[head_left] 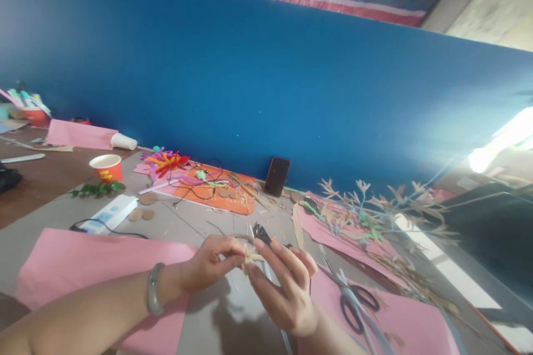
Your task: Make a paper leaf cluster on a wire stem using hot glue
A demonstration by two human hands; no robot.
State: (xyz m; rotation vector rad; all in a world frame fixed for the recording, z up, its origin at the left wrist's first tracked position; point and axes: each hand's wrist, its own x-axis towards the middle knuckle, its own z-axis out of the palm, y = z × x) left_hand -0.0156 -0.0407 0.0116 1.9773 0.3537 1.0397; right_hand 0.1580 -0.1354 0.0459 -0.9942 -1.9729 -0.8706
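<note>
Fingers at work over littered table (200, 310) — left hand (205, 266) pinches pale fibrous piece (251, 257) at clock's centre, right hand (287, 288) grips same piece between thumb and fingertips; black item (262, 231) lies just past right fingertips, whether held cannot tell — scissors (343, 287) on pink paper at 4 o'clock, phone (277, 176) upright at 1, red cup (107, 171) at 10

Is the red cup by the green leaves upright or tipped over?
Upright: the red cup has its pale rim uppermost and its sides narrowing downward, behind the green leaves.
</note>
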